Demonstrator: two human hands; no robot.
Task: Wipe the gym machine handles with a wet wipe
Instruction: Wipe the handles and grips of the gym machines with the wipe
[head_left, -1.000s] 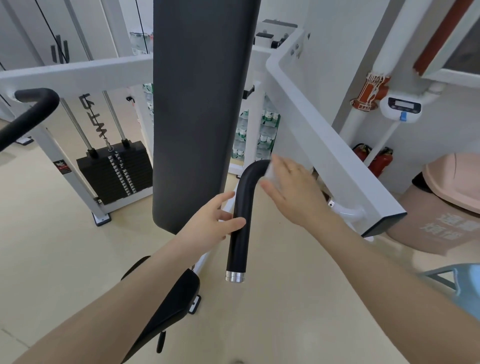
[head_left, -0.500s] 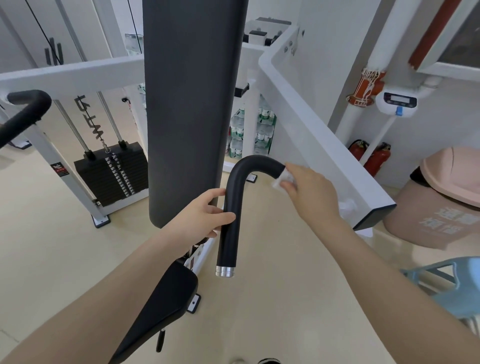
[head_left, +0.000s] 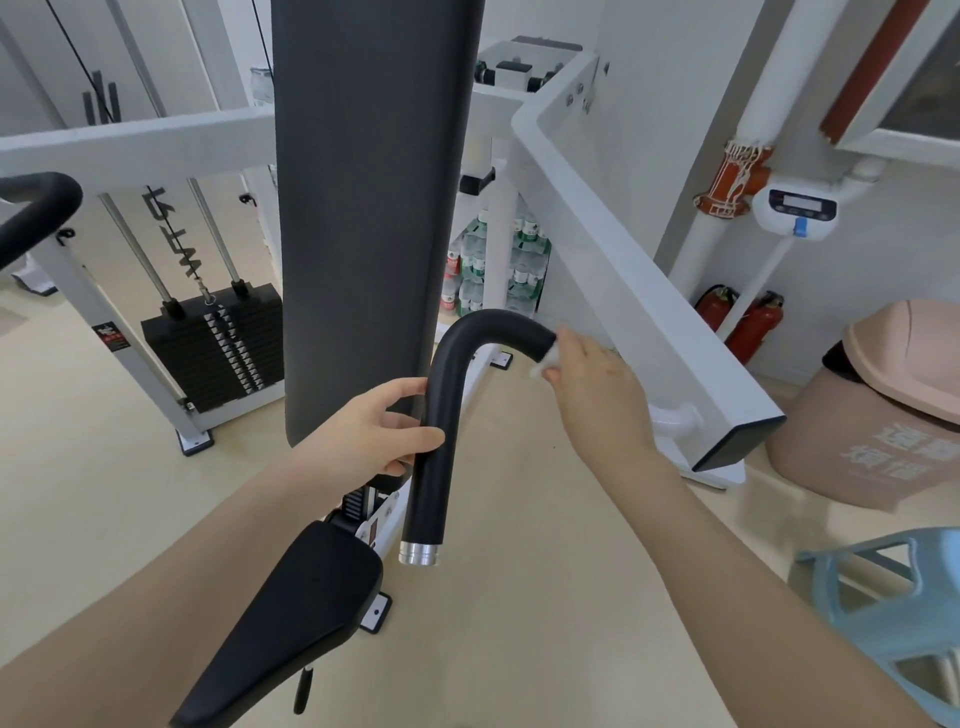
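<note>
- My left hand (head_left: 371, 434) closes loosely round the straight part of the handle (head_left: 439, 431), thumb across the front; I judge that steadies it against the rubbing.
- My right hand (head_left: 597, 387) pinches the wipe (head_left: 545, 364) against the handle's far end, past the bend.
- The wipe sits at my right fingertips, mostly hidden.
- The stretch below my left hand looks the part left to do.

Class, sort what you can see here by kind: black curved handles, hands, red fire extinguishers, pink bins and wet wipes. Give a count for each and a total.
Black curved handles: 2
Hands: 2 (left hand, right hand)
Red fire extinguishers: 2
Pink bin: 1
Wet wipe: 1
Total: 8
</note>
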